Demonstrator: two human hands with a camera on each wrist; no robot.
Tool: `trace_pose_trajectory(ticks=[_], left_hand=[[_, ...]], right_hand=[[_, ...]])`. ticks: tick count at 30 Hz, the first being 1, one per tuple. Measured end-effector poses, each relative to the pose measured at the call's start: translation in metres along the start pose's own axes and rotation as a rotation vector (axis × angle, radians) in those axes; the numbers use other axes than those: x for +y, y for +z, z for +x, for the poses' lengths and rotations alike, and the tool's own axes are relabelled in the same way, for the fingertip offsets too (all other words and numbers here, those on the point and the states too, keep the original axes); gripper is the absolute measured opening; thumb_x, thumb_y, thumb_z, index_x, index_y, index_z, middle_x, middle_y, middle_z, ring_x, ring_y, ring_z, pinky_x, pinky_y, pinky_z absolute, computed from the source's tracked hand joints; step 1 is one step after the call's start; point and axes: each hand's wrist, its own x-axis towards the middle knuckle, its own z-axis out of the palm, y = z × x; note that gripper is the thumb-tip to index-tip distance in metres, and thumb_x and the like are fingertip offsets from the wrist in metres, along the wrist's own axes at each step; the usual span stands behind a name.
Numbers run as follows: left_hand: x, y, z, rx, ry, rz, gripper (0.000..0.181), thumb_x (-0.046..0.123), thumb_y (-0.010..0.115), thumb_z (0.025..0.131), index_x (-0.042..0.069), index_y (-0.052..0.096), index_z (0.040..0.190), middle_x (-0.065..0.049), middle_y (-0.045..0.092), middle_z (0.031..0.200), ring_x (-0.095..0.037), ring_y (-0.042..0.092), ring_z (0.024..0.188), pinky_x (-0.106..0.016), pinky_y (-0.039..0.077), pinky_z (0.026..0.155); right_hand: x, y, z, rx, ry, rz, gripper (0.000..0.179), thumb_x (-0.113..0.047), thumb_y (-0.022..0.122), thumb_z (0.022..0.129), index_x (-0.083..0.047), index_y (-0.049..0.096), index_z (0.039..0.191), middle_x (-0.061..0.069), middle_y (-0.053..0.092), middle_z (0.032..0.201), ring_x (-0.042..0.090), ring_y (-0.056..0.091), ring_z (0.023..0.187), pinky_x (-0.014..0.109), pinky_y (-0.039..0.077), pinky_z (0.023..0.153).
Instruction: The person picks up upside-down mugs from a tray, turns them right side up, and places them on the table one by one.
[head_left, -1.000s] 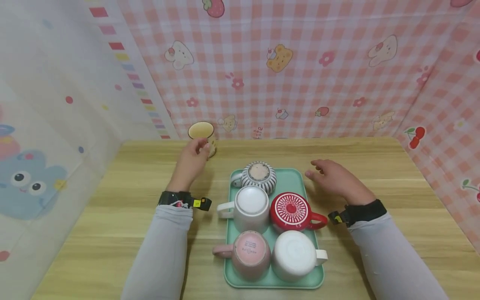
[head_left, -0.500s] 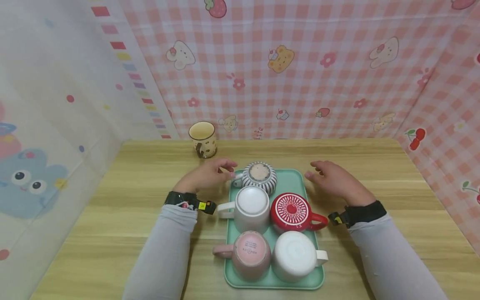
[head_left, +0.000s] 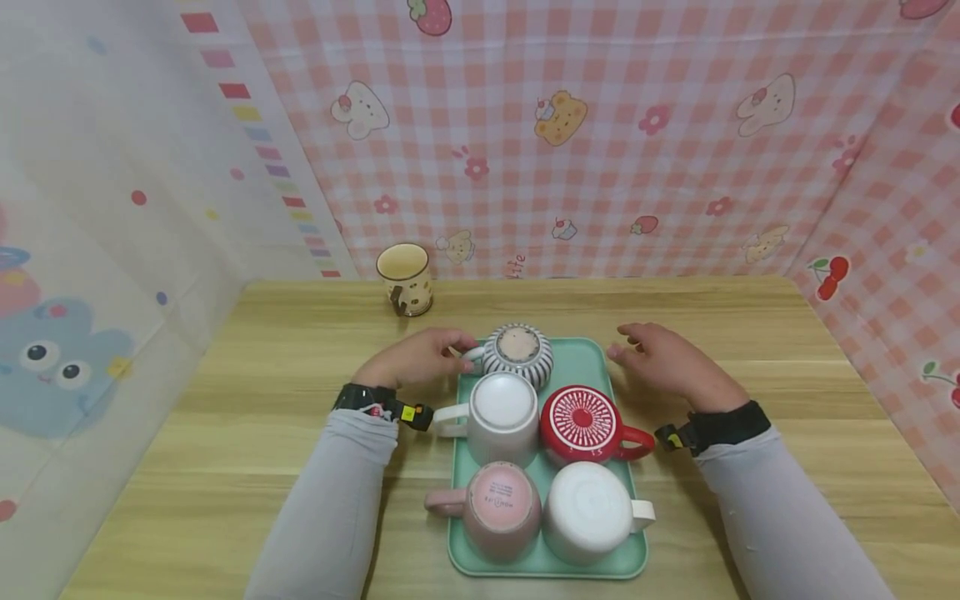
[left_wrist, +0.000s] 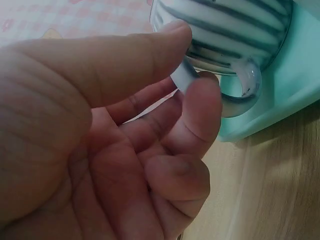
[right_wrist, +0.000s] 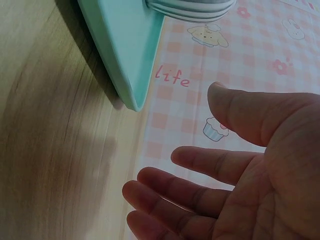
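A grey-and-white striped mug point(head_left: 517, 352) stands upside down in the far left corner of a mint-green tray point(head_left: 573, 354). My left hand point(head_left: 420, 357) is at its handle point(left_wrist: 240, 102), which points left past the tray's rim. In the left wrist view the thumb and a curled finger point(left_wrist: 202, 112) pinch the handle from either side. My right hand point(head_left: 671, 362) hovers beside the tray's far right corner, fingers point(right_wrist: 200, 162) loosely bent and holding nothing. The right wrist view shows it apart from the tray.
Also upside down on the tray are a white mug point(head_left: 504, 417), a red mug point(head_left: 585, 421), a pink mug point(head_left: 501, 508) and another white mug point(head_left: 591, 510). A cream patterned mug point(head_left: 408, 279) stands upright at the back left by the cloth wall point(head_left: 570, 167).
My left hand has come away from the cream mug, moved right and toward me, and taken hold of the striped mug's handle. The right hand has stayed nearly still.
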Motion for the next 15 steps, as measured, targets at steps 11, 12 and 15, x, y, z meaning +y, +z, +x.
trace_pose_trajectory(ticks=[11, 12, 15], left_hand=[[0.0024, 0.0023, 0.0023, -0.030, 0.038, 0.100, 0.015, 0.024, 0.066, 0.102, 0.014, 0.070, 0.113, -0.001, 0.070, 0.106, -0.019, 0.060, 0.100, -0.040, 0.049, 0.094], [0.0029, 0.0027, 0.0019, -0.034, 0.043, 0.113, 0.015, 0.024, 0.065, 0.103, 0.014, 0.069, 0.113, -0.001, 0.070, 0.106, -0.018, 0.059, 0.099, -0.039, 0.049, 0.094], [0.0038, 0.0044, 0.0013, -0.046, 0.058, 0.147, 0.015, 0.024, 0.061, 0.105, 0.014, 0.068, 0.113, -0.001, 0.067, 0.103, -0.018, 0.059, 0.097, -0.037, 0.049, 0.091]], right_hand=[[0.0018, 0.0014, 0.0015, -0.010, 0.000, -0.006, 0.063, -0.038, 0.052, 0.109, 0.005, 0.042, 0.153, 0.035, 0.051, 0.147, 0.053, 0.052, 0.135, 0.067, 0.045, 0.107], [0.0016, 0.0014, 0.0015, -0.012, 0.001, -0.005, 0.063, -0.038, 0.052, 0.109, 0.005, 0.042, 0.153, 0.035, 0.051, 0.148, 0.053, 0.052, 0.135, 0.067, 0.045, 0.108], [0.0018, 0.0014, 0.0012, -0.015, 0.002, -0.007, 0.064, -0.040, 0.052, 0.109, 0.005, 0.042, 0.153, 0.035, 0.051, 0.148, 0.053, 0.051, 0.135, 0.068, 0.045, 0.108]])
